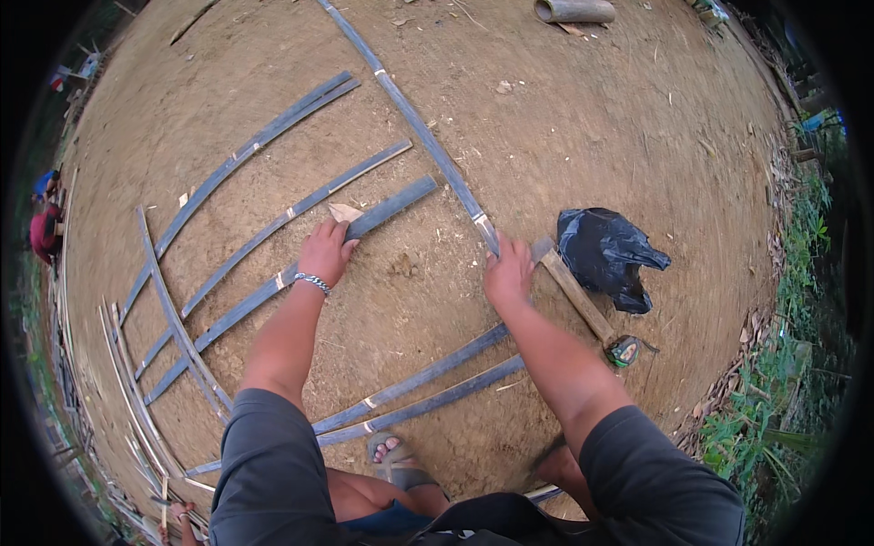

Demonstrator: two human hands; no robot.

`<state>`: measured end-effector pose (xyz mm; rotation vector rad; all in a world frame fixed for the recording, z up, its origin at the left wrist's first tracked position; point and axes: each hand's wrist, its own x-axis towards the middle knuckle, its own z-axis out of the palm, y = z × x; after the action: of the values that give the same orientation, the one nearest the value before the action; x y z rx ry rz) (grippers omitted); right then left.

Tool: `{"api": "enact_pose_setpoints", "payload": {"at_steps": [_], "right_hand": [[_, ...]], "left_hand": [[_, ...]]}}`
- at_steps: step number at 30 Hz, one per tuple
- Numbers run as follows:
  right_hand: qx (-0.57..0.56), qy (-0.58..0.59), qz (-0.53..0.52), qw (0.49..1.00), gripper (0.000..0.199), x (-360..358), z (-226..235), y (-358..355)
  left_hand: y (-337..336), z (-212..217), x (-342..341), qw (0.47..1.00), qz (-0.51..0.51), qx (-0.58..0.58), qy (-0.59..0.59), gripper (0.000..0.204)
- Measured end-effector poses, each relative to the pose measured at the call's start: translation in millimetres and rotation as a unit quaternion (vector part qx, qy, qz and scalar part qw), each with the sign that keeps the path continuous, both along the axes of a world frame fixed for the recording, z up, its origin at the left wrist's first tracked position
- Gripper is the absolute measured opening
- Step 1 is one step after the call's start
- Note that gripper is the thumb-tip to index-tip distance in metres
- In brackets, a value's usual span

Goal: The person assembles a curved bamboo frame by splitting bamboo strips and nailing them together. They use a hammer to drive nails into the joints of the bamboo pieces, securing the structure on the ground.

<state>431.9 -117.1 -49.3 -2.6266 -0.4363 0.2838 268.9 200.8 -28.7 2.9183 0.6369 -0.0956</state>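
My left hand [325,253] is closed round a dark, flat bamboo strip [395,207] lying slantwise on the dirt, its far end pointing up to the right. A dry leaf [344,212] shows beside my fingers. With fingers closed, my right hand [510,271] grips the near end of a long bamboo strip [423,136], which runs away toward the far edge. Just right of that hand lies a wooden-handled tool [580,298]; its grey metal end is partly hidden. A green and black tape measure [624,350] sits at the handle's end, and a black plastic bag [604,255] is beside it.
More bamboo strips [232,161] lie to the left, with a crossing strip [169,289] over them. Two strips [437,367] lie under my right forearm. A bamboo tube [575,11] is far off. People [45,235] crouch at the left edge; plants [756,428] line the right.
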Motion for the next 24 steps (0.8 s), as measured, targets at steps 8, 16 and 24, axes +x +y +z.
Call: {"api": "enact_pose_setpoints", "payload": {"at_steps": [8, 16, 24], "right_hand": [[0.006, -0.003, 0.009, 1.000, 0.052, -4.7, -3.6, -1.2], [0.010, 0.006, 0.032, 0.999, 0.053, -15.9, -4.2, 1.1], [0.040, -0.025, 0.042, 0.998, 0.050, -19.9, -12.6, 0.2]], "left_hand": [[-17.7, 9.7, -6.8, 1.000, -0.027, -0.007, -0.011, 0.045], [-20.2, 17.2, -3.9, 0.998, -0.034, -0.028, -0.048, 0.044], [-18.7, 4.5, -6.6, 0.996, -0.050, -0.012, -0.068, 0.044]]}}
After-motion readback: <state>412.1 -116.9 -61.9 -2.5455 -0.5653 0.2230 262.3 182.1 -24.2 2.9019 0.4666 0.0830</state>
